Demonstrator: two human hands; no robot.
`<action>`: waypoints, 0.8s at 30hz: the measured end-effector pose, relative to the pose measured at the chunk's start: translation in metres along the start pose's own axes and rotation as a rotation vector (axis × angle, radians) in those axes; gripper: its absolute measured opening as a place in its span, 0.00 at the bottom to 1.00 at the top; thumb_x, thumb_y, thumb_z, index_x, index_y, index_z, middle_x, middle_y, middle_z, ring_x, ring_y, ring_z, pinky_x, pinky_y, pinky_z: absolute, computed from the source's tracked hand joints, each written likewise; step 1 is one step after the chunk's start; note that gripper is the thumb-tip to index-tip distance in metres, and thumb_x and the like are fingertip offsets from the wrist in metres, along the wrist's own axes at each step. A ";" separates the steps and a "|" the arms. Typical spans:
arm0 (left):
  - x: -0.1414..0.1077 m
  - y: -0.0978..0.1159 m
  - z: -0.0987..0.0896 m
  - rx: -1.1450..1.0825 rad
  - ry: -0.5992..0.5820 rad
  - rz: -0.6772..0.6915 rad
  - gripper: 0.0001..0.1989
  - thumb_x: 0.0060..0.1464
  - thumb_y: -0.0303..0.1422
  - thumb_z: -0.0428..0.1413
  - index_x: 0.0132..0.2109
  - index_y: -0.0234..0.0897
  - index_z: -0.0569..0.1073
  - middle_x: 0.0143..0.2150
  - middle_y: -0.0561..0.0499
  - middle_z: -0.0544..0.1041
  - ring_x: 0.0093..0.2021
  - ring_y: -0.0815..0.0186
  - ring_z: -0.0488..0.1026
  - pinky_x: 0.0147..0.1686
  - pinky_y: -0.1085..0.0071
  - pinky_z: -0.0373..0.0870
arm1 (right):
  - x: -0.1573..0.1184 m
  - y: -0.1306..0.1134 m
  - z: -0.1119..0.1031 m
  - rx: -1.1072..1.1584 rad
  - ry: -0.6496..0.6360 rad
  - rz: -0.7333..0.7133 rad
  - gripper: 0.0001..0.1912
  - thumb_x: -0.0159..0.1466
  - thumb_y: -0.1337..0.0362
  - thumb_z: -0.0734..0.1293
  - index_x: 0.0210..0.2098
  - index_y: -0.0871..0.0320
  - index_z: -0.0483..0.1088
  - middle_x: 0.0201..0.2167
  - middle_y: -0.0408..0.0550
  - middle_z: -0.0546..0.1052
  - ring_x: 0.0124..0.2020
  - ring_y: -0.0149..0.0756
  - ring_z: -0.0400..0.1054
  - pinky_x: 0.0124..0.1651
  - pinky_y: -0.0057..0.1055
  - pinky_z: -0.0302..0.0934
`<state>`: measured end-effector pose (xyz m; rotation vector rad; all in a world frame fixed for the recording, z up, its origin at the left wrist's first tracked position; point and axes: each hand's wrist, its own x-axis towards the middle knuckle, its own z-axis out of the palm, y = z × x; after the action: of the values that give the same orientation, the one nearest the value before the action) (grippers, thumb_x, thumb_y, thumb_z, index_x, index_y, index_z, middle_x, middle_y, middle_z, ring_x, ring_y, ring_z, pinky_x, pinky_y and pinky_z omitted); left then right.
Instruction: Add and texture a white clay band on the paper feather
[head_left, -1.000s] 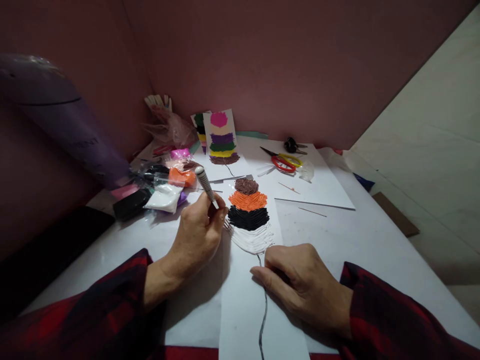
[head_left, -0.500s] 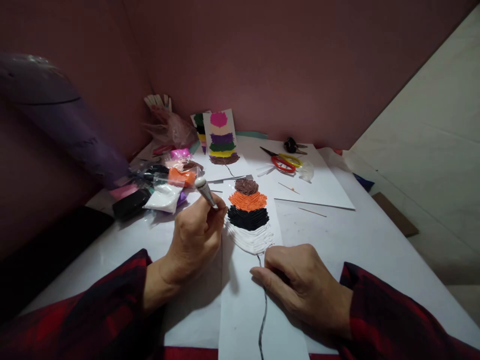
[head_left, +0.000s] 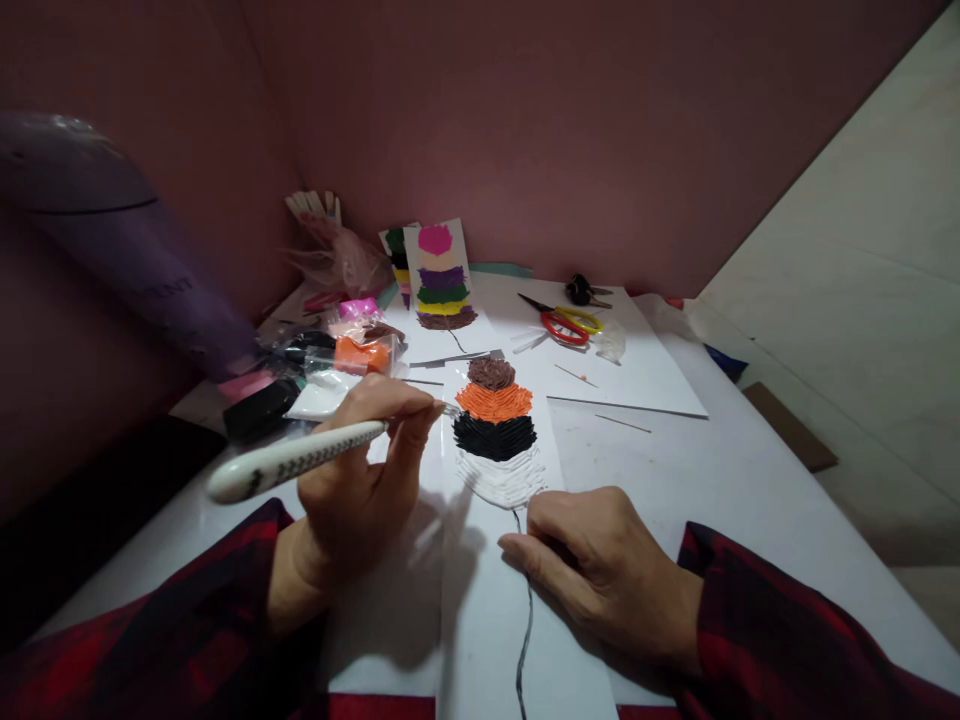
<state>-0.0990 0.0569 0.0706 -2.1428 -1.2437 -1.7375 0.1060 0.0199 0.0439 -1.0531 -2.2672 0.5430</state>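
Observation:
My left hand (head_left: 367, 470) is closed around a fork (head_left: 300, 462) with a thick, patterned white handle. Its small metal end points right, at the left edge of the clay shape, close to where orange meets black; the tines are hard to make out. The shape lies on a white card (head_left: 480, 640) and has ridged bands: brown clay (head_left: 491, 374), orange clay (head_left: 495, 402), black clay (head_left: 495, 437) and white clay (head_left: 506, 480). A dark wavy line (head_left: 526, 620) runs down below them. My right hand (head_left: 600, 575) rests on the card with fingers curled, just below the white band.
Bags of coloured clay (head_left: 364, 352) lie at the left, near a large purple tube-shaped object (head_left: 157, 250). A striped card (head_left: 442, 285) leans at the back. Scissors (head_left: 566, 325) and thin sticks (head_left: 622, 423) lie toward the right.
My left hand has turned, swinging the fork's handle from pointing up and away to pointing left and toward me. My right hand stays in place.

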 end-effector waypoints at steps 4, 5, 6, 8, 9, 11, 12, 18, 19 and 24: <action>-0.004 0.009 -0.003 -0.128 -0.102 -0.097 0.08 0.57 0.23 0.58 0.39 0.42 0.70 0.30 0.58 0.74 0.28 0.72 0.72 0.30 0.73 0.71 | 0.000 0.000 -0.001 -0.006 0.005 -0.006 0.18 0.66 0.66 0.64 0.20 0.58 0.59 0.17 0.34 0.56 0.18 0.24 0.47 0.23 0.26 0.41; -0.005 0.011 -0.003 -0.129 -0.126 -0.114 0.08 0.57 0.24 0.58 0.39 0.41 0.70 0.29 0.58 0.74 0.27 0.72 0.72 0.28 0.74 0.71 | 0.000 0.000 -0.001 -0.008 0.007 -0.008 0.18 0.66 0.66 0.64 0.20 0.58 0.59 0.17 0.34 0.57 0.18 0.24 0.48 0.23 0.26 0.41; -0.007 0.012 -0.003 -0.120 -0.151 -0.132 0.07 0.56 0.25 0.59 0.38 0.41 0.70 0.28 0.59 0.73 0.25 0.73 0.72 0.27 0.74 0.71 | 0.000 0.000 -0.001 -0.010 0.007 -0.008 0.18 0.66 0.65 0.64 0.20 0.58 0.59 0.17 0.34 0.57 0.18 0.24 0.48 0.23 0.26 0.42; -0.009 0.016 -0.002 -0.109 -0.203 -0.186 0.06 0.56 0.26 0.59 0.37 0.41 0.70 0.27 0.59 0.73 0.22 0.74 0.71 0.23 0.77 0.70 | 0.000 0.000 -0.001 -0.011 0.005 -0.008 0.18 0.67 0.65 0.64 0.20 0.58 0.60 0.17 0.35 0.58 0.18 0.25 0.49 0.23 0.26 0.42; -0.009 0.017 -0.001 -0.121 -0.226 -0.216 0.06 0.56 0.26 0.59 0.36 0.40 0.70 0.26 0.59 0.74 0.20 0.75 0.71 0.21 0.78 0.69 | 0.001 -0.001 -0.002 -0.012 0.004 -0.009 0.18 0.67 0.65 0.64 0.20 0.58 0.60 0.17 0.35 0.58 0.18 0.25 0.49 0.23 0.27 0.42; -0.011 0.018 0.000 -0.170 -0.261 -0.301 0.06 0.55 0.26 0.60 0.34 0.40 0.70 0.24 0.59 0.74 0.18 0.74 0.71 0.18 0.79 0.68 | 0.001 -0.001 -0.002 -0.013 0.003 -0.007 0.18 0.66 0.65 0.64 0.20 0.58 0.60 0.17 0.35 0.59 0.18 0.25 0.49 0.23 0.27 0.42; -0.012 0.017 0.001 -0.205 -0.269 -0.359 0.05 0.54 0.27 0.60 0.33 0.39 0.70 0.23 0.59 0.73 0.18 0.74 0.71 0.17 0.78 0.68 | 0.001 -0.001 -0.002 -0.011 0.003 -0.005 0.18 0.66 0.65 0.64 0.20 0.58 0.60 0.17 0.35 0.59 0.18 0.25 0.49 0.23 0.27 0.42; -0.015 0.014 0.003 -0.382 -0.338 -0.714 0.06 0.52 0.31 0.61 0.29 0.37 0.72 0.19 0.56 0.74 0.16 0.71 0.71 0.15 0.79 0.67 | 0.000 0.000 -0.001 -0.010 -0.003 -0.009 0.18 0.67 0.64 0.64 0.21 0.58 0.61 0.17 0.35 0.59 0.18 0.25 0.50 0.23 0.26 0.44; -0.014 0.014 0.003 -0.386 -0.347 -0.734 0.06 0.51 0.32 0.61 0.29 0.36 0.72 0.19 0.55 0.74 0.16 0.71 0.71 0.15 0.79 0.67 | 0.000 0.000 -0.001 -0.009 -0.004 -0.007 0.18 0.67 0.64 0.64 0.21 0.58 0.61 0.17 0.35 0.60 0.18 0.25 0.50 0.23 0.26 0.44; -0.014 0.016 0.003 -0.389 -0.374 -0.808 0.07 0.51 0.34 0.61 0.28 0.36 0.73 0.17 0.55 0.74 0.15 0.70 0.70 0.14 0.78 0.66 | 0.000 0.001 -0.001 0.006 -0.007 -0.002 0.17 0.66 0.65 0.64 0.21 0.58 0.61 0.17 0.35 0.60 0.18 0.25 0.50 0.23 0.26 0.44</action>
<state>-0.0863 0.0406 0.0634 -2.4517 -2.2847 -2.0254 0.1072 0.0204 0.0439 -1.0470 -2.2715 0.5531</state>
